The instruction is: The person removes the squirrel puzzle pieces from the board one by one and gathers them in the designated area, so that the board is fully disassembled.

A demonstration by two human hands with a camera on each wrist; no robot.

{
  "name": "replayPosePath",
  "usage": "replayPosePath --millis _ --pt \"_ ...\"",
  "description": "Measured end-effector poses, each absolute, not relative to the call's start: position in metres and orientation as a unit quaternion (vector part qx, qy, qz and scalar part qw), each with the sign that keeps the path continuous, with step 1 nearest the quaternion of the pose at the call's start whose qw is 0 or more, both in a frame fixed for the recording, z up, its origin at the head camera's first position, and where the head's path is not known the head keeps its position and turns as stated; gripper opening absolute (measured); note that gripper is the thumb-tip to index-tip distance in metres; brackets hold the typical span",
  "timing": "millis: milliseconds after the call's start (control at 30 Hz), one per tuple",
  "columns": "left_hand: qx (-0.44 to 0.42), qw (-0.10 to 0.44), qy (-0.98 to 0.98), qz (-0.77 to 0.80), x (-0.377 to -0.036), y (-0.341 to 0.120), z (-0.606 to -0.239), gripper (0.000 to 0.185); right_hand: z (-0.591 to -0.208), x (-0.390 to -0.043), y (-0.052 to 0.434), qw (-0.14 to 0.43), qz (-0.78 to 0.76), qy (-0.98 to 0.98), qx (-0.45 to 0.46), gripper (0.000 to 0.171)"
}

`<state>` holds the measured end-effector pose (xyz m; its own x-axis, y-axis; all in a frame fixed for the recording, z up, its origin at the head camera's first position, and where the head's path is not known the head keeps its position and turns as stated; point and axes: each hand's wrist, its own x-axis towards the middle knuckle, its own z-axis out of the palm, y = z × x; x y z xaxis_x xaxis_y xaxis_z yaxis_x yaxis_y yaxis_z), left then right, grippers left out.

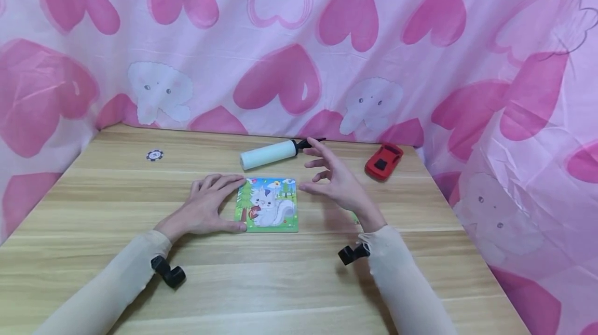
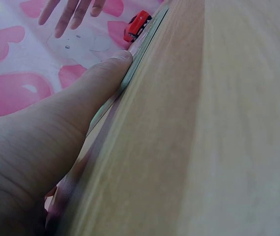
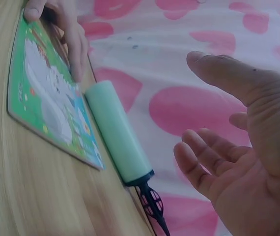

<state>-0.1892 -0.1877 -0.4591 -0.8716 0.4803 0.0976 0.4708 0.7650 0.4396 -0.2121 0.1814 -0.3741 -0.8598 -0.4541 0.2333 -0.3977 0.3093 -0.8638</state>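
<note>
Far left on the wooden tabletop (image 1: 93, 195), well apart from everything else, lies a small round black-and-white chip (image 1: 154, 155). Next comes the left hand (image 1: 205, 205), lying flat on the wood with its fingers straight; fingertips and thumb touch the left edge of the puzzle board (image 1: 268, 205), and the left wrist view shows the thumb pressed along that thin edge. The board is a flat square with rounded corners, printed with a white cartoon squirrel on green grass, and it lies at the middle of the tabletop. Just behind it rests a pale green cylinder, a hand pump (image 1: 268, 154) with a black ribbed nozzle pointing right. The right hand (image 1: 334, 182) hovers above the wood just right of the board, fingers spread and loosely bent, holding nothing. Further right, near the back edge, sits a glossy red toy car (image 1: 384, 161). A pink cloth (image 1: 299, 39) with hearts and white elephants hangs behind and at both sides.
</note>
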Motion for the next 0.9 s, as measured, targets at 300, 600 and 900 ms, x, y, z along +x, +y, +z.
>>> replayPosePath --millis 300,600,900 --pt "0.253 0.011 0.939 0.235 -0.189 -0.188 -0.459 0.125 -0.38 -0.222 0.154 0.037 -0.527 0.801 -0.28 0.104" --pt "0.257 0.008 0.938 0.232 -0.19 -0.187 -0.459 0.124 -0.394 -0.23 0.134 0.068 -0.529 0.808 -0.249 0.1" --pt "0.255 0.008 0.939 0.229 -0.189 -0.187 -0.458 0.122 -0.409 -0.234 0.122 0.094 -0.514 0.817 -0.244 0.097"
